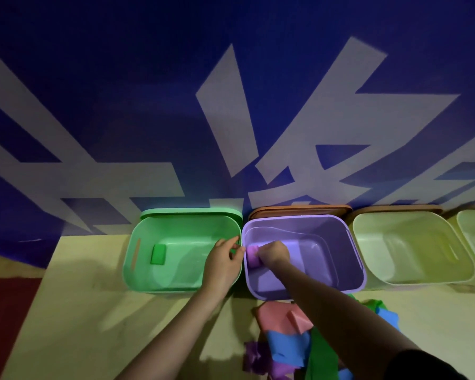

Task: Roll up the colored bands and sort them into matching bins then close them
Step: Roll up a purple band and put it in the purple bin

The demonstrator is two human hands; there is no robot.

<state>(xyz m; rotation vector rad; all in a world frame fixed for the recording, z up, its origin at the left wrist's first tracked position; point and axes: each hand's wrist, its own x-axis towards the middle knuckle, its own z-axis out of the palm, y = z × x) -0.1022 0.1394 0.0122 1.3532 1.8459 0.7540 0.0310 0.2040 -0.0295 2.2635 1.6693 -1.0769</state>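
A green bin (pixel 137 270) stands open with one rolled green band (pixel 158 254) on its floor. Right of it is the open purple bin (pixel 348 250). My right hand (pixel 274 255) reaches into the purple bin and grips a rolled purple band (pixel 251 255) near the bin's left wall. My left hand (pixel 222 263) hovers over the right side of the green bin, fingers loosely curled near the shared rims, holding nothing I can see. A pile of unrolled bands (pixel 288 341), pink, blue, purple and green, lies on the table in front of the purple bin.
Two pale yellow-green bins (pixel 412 256) stand to the right. A green lid (pixel 192 212) and brown lids (pixel 299 210) lean against the blue wall behind the bins. The yellowish table (pixel 80 325) ends at the left over a red floor.
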